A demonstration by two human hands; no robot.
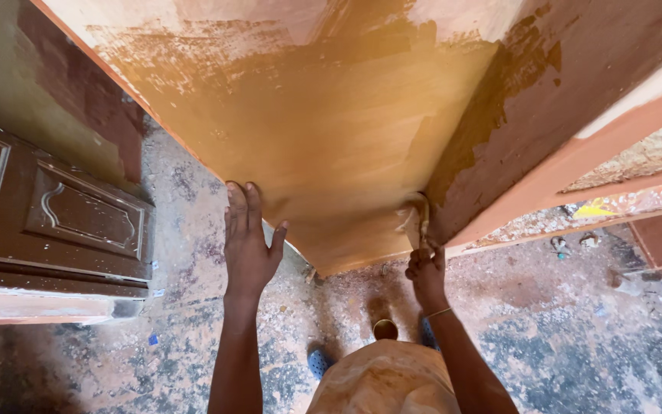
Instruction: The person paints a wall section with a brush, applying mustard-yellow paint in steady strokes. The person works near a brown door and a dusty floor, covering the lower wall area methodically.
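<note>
Door panel (pixel 331 130), a large flat wooden board, fills the upper middle of the frame in the head view and leans away from the camera, its lower edge coming down to the floor near the centre. Most of its face is covered with a wet-looking yellow-brown coat, while the upper left keeps pale scraped streaks and the right side shows a darker reddish-brown zone with a ragged border. The floor (pixel 193 322) is rough concrete, grey and heavily spotted with pale dust and old paint marks. At the left edge of the frame a dark brown carved door (pixel 78 218) with raised mouldings lies low, and behind it stands a stained wall (pixel 9 92). At the right a reddish wooden frame (pixel 576 157) crosses the picture diagonally, with small litter on the ground beyond it. The left hand (pixel 248 238) is spread open, fingers together and pointing up, its palm pressed flat on the lower left edge of the panel. The right hand (pixel 427 268), with a thin bangle at the wrist, is closed around the handle of a scraper (pixel 417 218), whose pale smeared blade touches the panel at the border between yellow and dark colour. The panel so stands just above both hands, touching both.
</note>
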